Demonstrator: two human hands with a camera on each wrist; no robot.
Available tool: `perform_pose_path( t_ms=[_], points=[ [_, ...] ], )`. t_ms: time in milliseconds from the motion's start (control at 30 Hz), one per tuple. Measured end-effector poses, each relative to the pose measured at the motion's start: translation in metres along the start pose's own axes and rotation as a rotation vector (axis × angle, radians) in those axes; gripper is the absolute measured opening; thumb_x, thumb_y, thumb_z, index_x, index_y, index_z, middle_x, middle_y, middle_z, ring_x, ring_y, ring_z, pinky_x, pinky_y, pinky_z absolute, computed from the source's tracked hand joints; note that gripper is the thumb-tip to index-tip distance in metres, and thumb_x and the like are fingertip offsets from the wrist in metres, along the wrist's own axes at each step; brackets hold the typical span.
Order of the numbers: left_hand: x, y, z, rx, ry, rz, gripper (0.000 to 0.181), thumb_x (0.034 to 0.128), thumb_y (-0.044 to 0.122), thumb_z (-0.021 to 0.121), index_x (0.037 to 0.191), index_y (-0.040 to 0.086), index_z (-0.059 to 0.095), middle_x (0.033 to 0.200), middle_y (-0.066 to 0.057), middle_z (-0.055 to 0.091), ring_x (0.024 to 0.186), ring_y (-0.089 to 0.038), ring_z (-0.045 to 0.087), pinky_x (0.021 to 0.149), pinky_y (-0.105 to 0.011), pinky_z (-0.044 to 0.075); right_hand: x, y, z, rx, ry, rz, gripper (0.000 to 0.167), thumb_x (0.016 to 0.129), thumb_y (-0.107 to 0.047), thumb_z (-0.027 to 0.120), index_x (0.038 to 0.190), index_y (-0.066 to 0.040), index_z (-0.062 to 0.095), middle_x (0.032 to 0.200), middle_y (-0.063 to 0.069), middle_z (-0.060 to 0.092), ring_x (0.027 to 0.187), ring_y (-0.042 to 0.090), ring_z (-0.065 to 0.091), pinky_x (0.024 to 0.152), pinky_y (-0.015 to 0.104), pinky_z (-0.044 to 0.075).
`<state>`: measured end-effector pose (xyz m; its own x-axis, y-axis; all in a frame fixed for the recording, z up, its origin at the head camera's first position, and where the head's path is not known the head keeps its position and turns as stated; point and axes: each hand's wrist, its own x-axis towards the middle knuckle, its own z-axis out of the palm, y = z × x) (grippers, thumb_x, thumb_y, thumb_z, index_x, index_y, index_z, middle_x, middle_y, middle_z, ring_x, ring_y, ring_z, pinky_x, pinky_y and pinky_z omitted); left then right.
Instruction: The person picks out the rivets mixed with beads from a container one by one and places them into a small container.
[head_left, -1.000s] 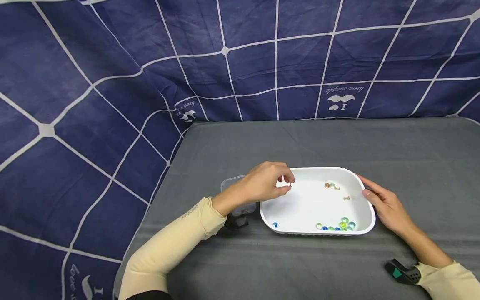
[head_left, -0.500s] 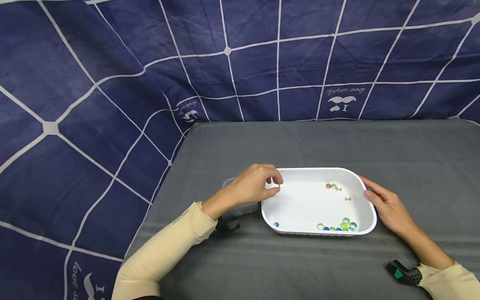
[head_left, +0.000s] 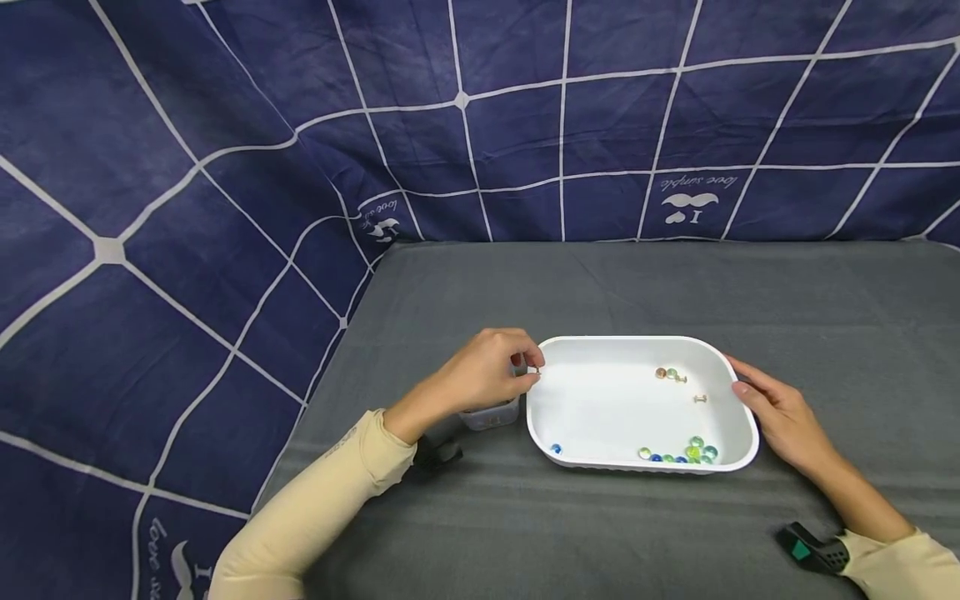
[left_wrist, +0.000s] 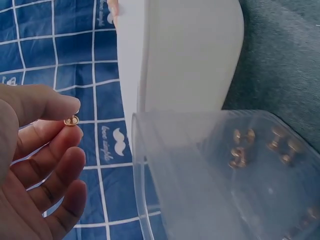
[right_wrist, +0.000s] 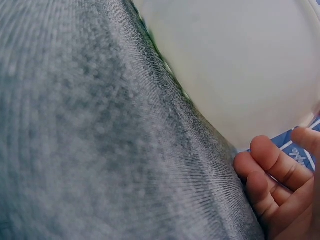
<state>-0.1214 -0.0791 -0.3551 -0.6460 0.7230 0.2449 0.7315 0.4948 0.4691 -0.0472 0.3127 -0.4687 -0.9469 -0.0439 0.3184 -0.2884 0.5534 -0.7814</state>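
Note:
My left hand (head_left: 487, 371) pinches a small copper-coloured double-headed stud (left_wrist: 71, 120) between thumb and forefinger. It hangs past the left end of the white tray (head_left: 600, 400), over a clear plastic box (head_left: 491, 417) that the hand partly covers. Several like studs (left_wrist: 240, 157) lie in that box, seen in the left wrist view. At the tray's other end my right hand (head_left: 787, 417) holds the rim, thumb over the edge and fingers along the outside wall. Inside the tray, two more studs (head_left: 700, 398) lie toward the right.
Glass beads (head_left: 693, 452) cluster in the tray's near right corner. A blue bead (head_left: 556, 448) lies near left, and a brown bead (head_left: 661, 373) sits beside a pale green one at the back. Grey cloth (head_left: 600, 533) covers the table; a blue checked curtain (head_left: 510, 142) hangs behind.
My left hand has moved left with the stud, from above the tray to over the clear box. The right hand stays on the tray's rim.

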Motion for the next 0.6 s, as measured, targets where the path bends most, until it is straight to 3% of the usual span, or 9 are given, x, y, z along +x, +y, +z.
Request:
perform_pose_path(
  t_ms=[267, 500, 600],
  points=[
    [-0.018, -0.008, -0.007, 0.018, 0.047, -0.038, 0.01, 0.0817, 0.007, 0.078, 0.09, 0.009, 0.073, 0.084, 0.005, 0.065, 0.077, -0.011, 0.058, 0.069, -0.022, 0.048, 0.001, -0.001, 0.0, 0.015, 0.005, -0.007, 0.04, 0.101, -0.007, 0.052, 0.141, -0.004, 0.053, 0.119, -0.039, 0.049, 0.103, -0.018, 0.048, 0.076, 0.004, 0.038],
    [-0.025, -0.013, -0.012, 0.044, 0.038, -0.076, 0.01, 0.0818, 0.009, 0.078, 0.09, 0.011, 0.073, 0.085, 0.006, 0.065, 0.078, -0.011, 0.059, 0.07, -0.022, 0.049, 0.001, 0.002, 0.0, 0.02, 0.029, 0.014, 0.037, 0.1, -0.005, 0.053, 0.135, 0.007, 0.054, 0.113, -0.041, 0.05, 0.101, -0.022, 0.046, 0.079, 0.002, 0.034],
    [-0.027, -0.014, -0.013, 0.054, 0.04, -0.089, 0.009, 0.0823, 0.01, 0.078, 0.09, 0.011, 0.073, 0.085, 0.006, 0.065, 0.078, -0.01, 0.059, 0.07, -0.022, 0.048, 0.001, 0.002, 0.0, 0.017, 0.037, 0.021, 0.036, 0.1, -0.005, 0.053, 0.133, 0.008, 0.056, 0.111, -0.041, 0.05, 0.099, -0.023, 0.046, 0.078, 0.002, 0.034]
  ],
)
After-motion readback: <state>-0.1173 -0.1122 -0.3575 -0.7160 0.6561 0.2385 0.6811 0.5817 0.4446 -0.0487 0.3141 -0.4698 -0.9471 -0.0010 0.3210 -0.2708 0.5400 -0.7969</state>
